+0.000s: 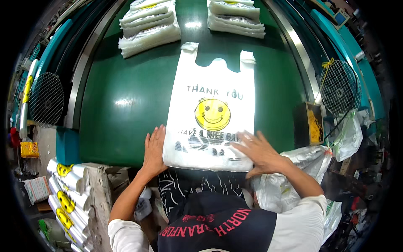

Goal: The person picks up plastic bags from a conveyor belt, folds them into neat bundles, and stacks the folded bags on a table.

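Observation:
A flat stack of white plastic carrier bags (212, 80), printed with a yellow smiling face, lies at the near edge of the green conveyor belt (121, 105). Its two handles point away from me. My left hand (155, 150) lies along the stack's lower left edge, fingers stretched forward, palm side against it. Over the lower right corner, my right hand (262, 154) is spread, fingers on the top bag and slightly blurred. Neither hand is closed round the stack.
More bag stacks lie farther up the belt, at left (149, 31) and right (235, 19). Metal rails flank the belt. Round fan guards stand at left (46, 99) and right (340, 87). A box of yellow ties (314, 126) sits by the right rail. Rolled printed bags (67, 197) lie lower left.

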Demonstrator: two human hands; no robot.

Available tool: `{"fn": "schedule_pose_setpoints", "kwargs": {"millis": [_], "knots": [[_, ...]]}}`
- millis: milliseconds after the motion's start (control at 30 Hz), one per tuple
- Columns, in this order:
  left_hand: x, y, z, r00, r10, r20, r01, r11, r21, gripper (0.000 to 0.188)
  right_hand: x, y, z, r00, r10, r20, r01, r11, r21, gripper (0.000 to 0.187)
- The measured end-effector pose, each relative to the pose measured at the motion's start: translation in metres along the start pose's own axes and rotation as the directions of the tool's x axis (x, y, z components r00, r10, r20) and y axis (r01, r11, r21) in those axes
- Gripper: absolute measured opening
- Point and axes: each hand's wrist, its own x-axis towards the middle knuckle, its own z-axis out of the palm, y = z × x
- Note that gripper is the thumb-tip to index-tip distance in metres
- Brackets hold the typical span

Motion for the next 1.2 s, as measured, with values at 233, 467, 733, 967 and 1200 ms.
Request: {"fn": "schedule_pose_setpoints", "kwargs": {"millis": [233, 467, 733, 967, 1200], "knots": [[-0.004, 0.000, 0.003, 0.986, 0.159, 0.043, -0.163, 0.981, 0.105, 0.085, 0.003, 0.036, 0.088, 0.764, 0.014, -0.645, -0.080, 0.994, -0.074, 0.058], [0.030, -0.024, -0.070, 0.976, -0.046, -0.211, -0.069, 0.860, -0.506, 0.042, 0.029, 0.015, -0.060, 0.556, -0.099, -0.825, 0.213, 0.977, 0.026, 0.012], [0.067, 0.049, -0.235, 0.911, -0.224, -0.347, -0.264, 0.330, -0.906, 0.038, 0.010, 0.000, -0.195, 0.515, -0.046, -0.856, 0.540, 0.793, 0.282, 0.032], [0.150, -0.023, -0.212, 0.986, -0.169, 0.011, 0.046, 0.200, -0.979, 0.067, 0.112, 0.061, -0.184, 0.774, 0.267, -0.574, 0.440, 0.426, 0.791, 0.055], [0.039, -0.015, -0.024, 0.829, -0.464, 0.313, 0.414, 0.130, -0.901, 0.071, 0.088, 0.032, 0.022, 0.858, 0.413, -0.307, 0.098, 0.454, 0.885, 0.074]]}}
